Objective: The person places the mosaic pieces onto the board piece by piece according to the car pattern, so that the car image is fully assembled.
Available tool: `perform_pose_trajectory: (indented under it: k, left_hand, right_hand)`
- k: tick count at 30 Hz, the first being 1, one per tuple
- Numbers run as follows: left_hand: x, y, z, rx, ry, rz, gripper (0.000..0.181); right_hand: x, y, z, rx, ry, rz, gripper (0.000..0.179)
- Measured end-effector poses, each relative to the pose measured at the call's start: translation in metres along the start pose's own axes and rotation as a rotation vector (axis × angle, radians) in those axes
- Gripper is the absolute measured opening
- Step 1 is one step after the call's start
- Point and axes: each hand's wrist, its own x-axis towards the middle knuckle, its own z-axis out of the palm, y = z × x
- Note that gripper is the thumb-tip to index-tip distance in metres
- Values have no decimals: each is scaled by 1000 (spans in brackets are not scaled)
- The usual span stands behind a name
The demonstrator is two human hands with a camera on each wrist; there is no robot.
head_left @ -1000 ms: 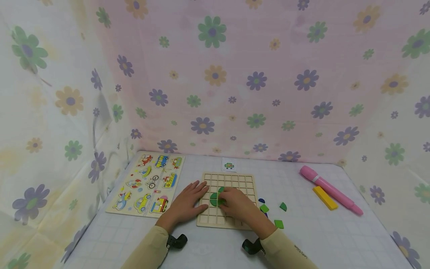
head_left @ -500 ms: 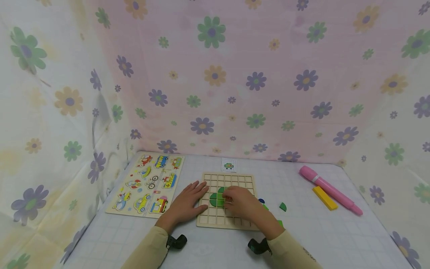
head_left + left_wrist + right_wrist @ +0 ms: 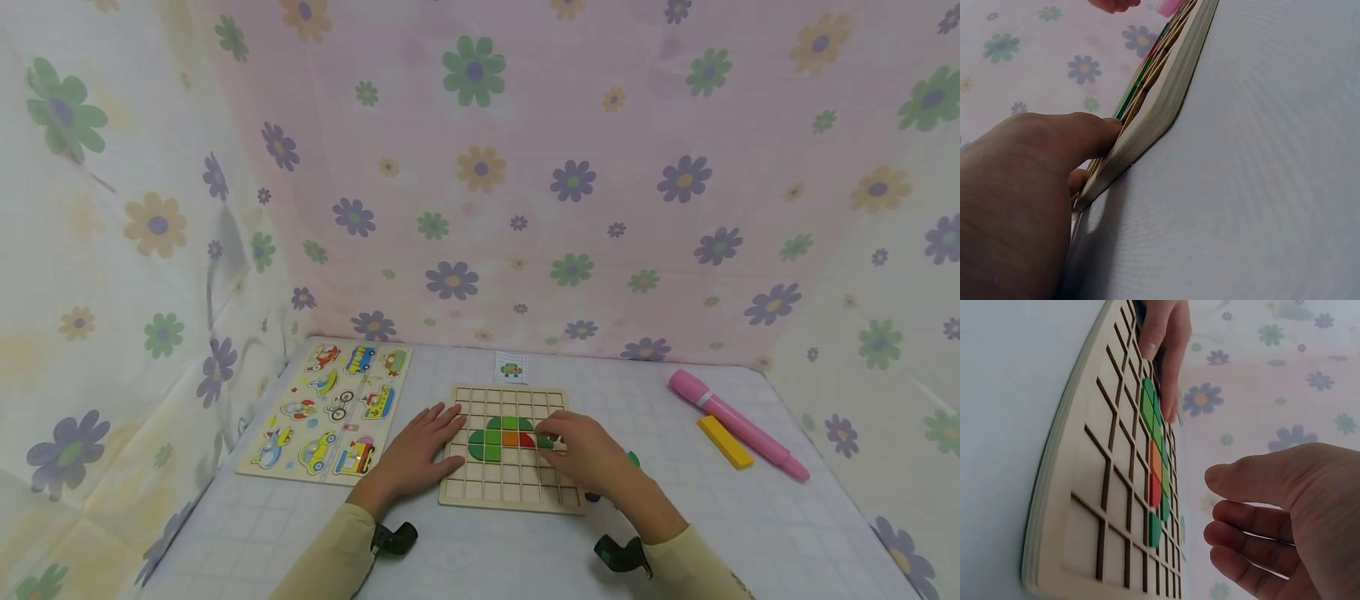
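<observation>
A wooden grid board point(image 3: 510, 496) lies on the table with coloured tiles in its middle cells. Among them are light green tiles point(image 3: 492, 452), dark green rounded tiles point(image 3: 476, 444), an orange tile point(image 3: 511, 438) and a red tile point(image 3: 527, 439). My left hand point(image 3: 420, 450) rests along the board's left edge, fingers straight and thumb on the frame. Over the board's right side is my right hand point(image 3: 588, 450), beside a dark green tile point(image 3: 1155, 530). Its fingers are loosely bent, and the right wrist view shows nothing between thumb and fingers point(image 3: 1241, 515).
A vehicle picture puzzle point(image 3: 330, 408) lies left of the board. Behind the board is a small picture card point(image 3: 512, 367). A pink marker-shaped object point(image 3: 738, 425) and a yellow block point(image 3: 726, 442) lie at right. A loose green tile point(image 3: 633, 457) shows behind my right wrist.
My right hand has moved right across the board, uncovering the orange, red and green tiles. It now covers most of the loose tiles beside the board. My left hand stays in place.
</observation>
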Motion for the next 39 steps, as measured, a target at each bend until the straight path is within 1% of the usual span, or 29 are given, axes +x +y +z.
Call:
perform_pose_trajectory:
  k: [4, 9, 13, 16, 22, 27, 29, 31, 35, 37, 39]
  left_hand:
    - [0, -2, 1, 1, -3, -4, 74]
    - [1, -3, 0, -4, 1, -3, 74]
    - [2, -2, -1, -2, 0, -5, 74]
    - [2, 0, -3, -4, 1, -1, 73]
    - [3, 2, -4, 0, 2, -4, 72]
    - [2, 1, -3, 1, -3, -14, 73]
    - [1, 0, -2, -3, -9, -16, 74]
    - [1, -1, 1, -9, -9, -12, 74]
    - [0, -4, 4, 2, -11, -10, 74]
    - [0, -4, 5, 17, -12, -11, 75]
    - [0, -4, 5, 16, -8, -11, 75]
  right_hand:
    - [-9, 11, -10, -6, 18, -11, 27]
    - [-19, 24, -20, 0, 29, -3, 28]
    - [-28, 31, -29, 8, 31, 13, 28]
    - [-35, 37, -35, 5, 24, 44, 28]
    - [-51, 47, -42, -5, 18, 75, 29]
    - [-64, 54, -44, -3, 5, 117, 28]
    - [-70, 56, -42, 13, -18, 150, 29]
    - [-75, 57, -39, 28, -52, 200, 29]
    - [-81, 61, -31, 49, -112, 284, 29]
    - [-82, 62, -27, 57, -128, 307, 28]
    - [-83, 63, -24, 65, -139, 311, 28]
